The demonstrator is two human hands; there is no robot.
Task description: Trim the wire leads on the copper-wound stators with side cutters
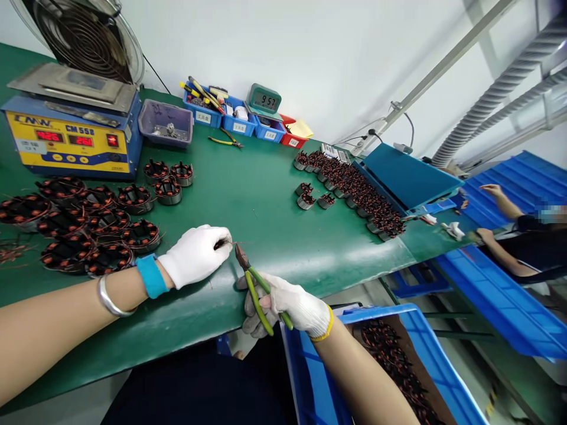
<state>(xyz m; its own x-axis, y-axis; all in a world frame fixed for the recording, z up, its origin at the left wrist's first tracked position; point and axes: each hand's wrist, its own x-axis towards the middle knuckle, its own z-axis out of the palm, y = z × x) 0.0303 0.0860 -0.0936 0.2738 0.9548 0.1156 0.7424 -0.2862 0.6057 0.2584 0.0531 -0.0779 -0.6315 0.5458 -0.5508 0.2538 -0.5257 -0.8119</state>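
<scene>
My left hand (pixel 197 255), in a white glove, is closed in a pinch above the green bench. Thin wire strands (pixel 222 242) show between its thumb and forefinger; anything deeper in the palm is hidden. Green-handled cutting pliers (pixel 257 289) are in my right hand (pixel 292 304), which wears a white glove with grey fingers and a yellow cuff. The pliers' jaws point up, just right of my left fingertips. Left of my left hand sit several wound stator cores (pixel 142 235) with copper coils and loose wire ends.
A CM 558 unit (pixel 73 139), a purple tray (pixel 166 121) and labelled bins (pixel 239 125) line the back. Other pliers (pixel 225 140) lie near them. Many stators (pixel 354 195) stand at right. A blue crate (pixel 411 313) sits below; a co-worker (pixel 522 236) is at far right.
</scene>
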